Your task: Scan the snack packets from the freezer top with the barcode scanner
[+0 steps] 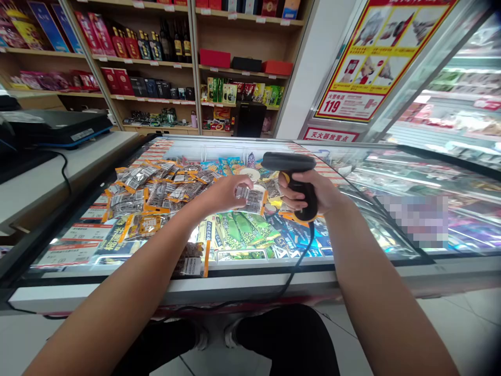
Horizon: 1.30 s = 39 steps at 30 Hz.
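So, pkt in L grip

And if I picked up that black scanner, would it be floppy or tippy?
The scanner in the right hand looks like hard plastic, so probably stiff. Its wide top over a narrower grip could make it tip if stood up. The cord hanging below might tug.

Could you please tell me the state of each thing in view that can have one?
Left hand, closed on a packet
Packet, held, printed side facing the camera
Right hand, wrapped around the scanner
Scanner, held grip down; on or off unclear
Cable, attached to the scanner, slack
Loose packets, heaped on the glass top
Glass top, appears shut
Wooden shelves, partly stocked
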Tool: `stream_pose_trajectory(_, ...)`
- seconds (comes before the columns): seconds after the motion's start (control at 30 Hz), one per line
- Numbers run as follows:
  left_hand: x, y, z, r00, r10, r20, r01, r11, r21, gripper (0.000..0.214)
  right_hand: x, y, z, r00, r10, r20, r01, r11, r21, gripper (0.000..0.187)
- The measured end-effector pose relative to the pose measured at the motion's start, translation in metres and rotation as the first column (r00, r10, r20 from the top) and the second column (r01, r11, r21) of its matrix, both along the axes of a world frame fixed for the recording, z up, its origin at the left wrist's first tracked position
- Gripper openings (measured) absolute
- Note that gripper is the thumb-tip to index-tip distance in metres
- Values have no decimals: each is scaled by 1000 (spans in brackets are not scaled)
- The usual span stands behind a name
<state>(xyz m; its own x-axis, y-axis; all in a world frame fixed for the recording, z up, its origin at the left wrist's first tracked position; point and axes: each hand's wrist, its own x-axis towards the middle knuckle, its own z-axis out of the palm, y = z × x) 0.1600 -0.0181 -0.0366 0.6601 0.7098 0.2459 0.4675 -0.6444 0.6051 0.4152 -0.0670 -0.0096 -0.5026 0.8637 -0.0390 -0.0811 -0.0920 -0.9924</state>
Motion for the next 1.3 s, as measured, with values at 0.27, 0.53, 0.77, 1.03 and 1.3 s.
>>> stream_pose_trajectory(0.27, -31, 24, 16, 975, 218, 47, -217, 976, -22, 27, 8, 1, -7, 938, 115, 327, -133, 991, 32, 31)
stream_pose_trajectory(0.53, -37, 32, 13, 954, 287, 87, -287, 958, -20, 29, 2, 3, -11, 897, 173, 406, -208, 977, 43, 34)
stream_pose_trajectory(0.77, -48, 34, 14, 879, 470, -75, -452, 874, 180, 29, 2, 12, -10, 878, -212, 428, 110, 962, 251, 29)
stream_pose_trajectory(1.03, -29, 18, 4, 794, 587, -159, -455, 747, 485, 34, 8, 31, -21, 378, -724, 577, 539, 679, 499, 37)
stream_pose_trajectory(1.3, 23, -8, -20, 993, 31, -112, -32, 999, -7, 31, -6, 21, -20, 388, -576, 720, 386, 811, 440, 39)
